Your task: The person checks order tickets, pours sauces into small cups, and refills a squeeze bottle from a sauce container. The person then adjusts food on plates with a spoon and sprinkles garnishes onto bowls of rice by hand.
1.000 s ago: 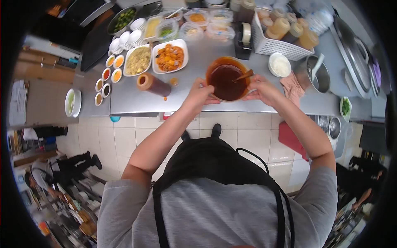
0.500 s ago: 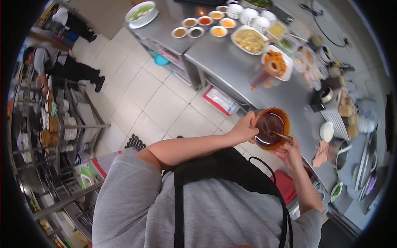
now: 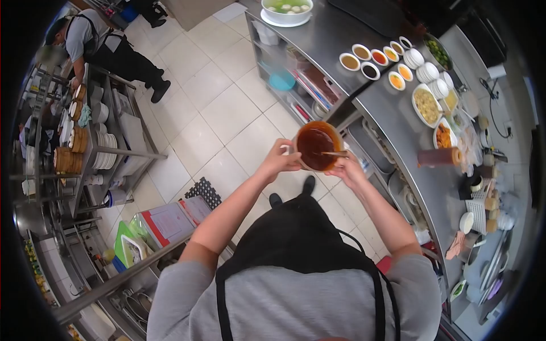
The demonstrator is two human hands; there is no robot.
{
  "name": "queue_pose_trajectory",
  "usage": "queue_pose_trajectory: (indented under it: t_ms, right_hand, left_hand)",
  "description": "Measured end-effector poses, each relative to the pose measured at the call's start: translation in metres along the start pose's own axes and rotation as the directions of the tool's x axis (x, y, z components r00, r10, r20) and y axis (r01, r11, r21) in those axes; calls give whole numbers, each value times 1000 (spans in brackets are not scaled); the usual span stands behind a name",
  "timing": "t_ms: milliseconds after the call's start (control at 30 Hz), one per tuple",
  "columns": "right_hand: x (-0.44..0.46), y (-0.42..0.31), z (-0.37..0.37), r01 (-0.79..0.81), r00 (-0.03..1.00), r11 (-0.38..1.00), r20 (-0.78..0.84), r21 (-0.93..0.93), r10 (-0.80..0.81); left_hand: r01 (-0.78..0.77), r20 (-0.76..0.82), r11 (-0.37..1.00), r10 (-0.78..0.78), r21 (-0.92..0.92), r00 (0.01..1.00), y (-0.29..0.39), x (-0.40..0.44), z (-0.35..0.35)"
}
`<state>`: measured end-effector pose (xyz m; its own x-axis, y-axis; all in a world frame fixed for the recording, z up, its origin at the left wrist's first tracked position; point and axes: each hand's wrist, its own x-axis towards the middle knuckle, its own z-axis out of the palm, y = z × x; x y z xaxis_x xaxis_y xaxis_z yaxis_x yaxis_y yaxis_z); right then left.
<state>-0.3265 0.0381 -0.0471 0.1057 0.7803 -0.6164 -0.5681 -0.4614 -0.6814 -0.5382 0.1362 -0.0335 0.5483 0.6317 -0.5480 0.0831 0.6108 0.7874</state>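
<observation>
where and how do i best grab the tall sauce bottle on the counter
I'd wrap a hand around the body of the sauce bottle, below its orange top, coming from the front edge of the counter. It appears upright, its long body offers a grip, and the dish of orange food sits close beside it.

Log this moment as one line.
left hand: holds bowl, left side | right hand: holds bowl, right side | contents: dark sauce, utensil | position: above floor, off counter

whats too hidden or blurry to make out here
All in the head view:
- lower end of the utensil: sunk in dark sauce
- underside of the bowl: faces away
- upper body of the farther co-worker: cut off by top edge
- print on red-edged box: too small
</observation>
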Motion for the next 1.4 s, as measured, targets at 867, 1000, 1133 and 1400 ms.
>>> queue_pose_trajectory:
  t_ms: [867, 1000, 1133, 1400]
  right_hand:
    - [524, 42, 97, 155, 957, 885, -290, 440, -23]
    - [561, 48, 101, 335, 882, 796, -464, 505, -77]
    - [603, 47, 100, 525, 741, 682, -667, 509, -73]
    - [644, 102, 51, 387, 864, 903, -414, 184, -286]
  left_hand:
    - [570, -687, 816, -468, -94, 556, -187, -41, -265]
    - [476, -626, 870, -443, -129, 641, -142, -2, -252]
    - [472, -622, 870, -449, -142, 642, -145, 1, -247]
    - [634, -589, 773, -517, -9, 621, -147, -5, -267]
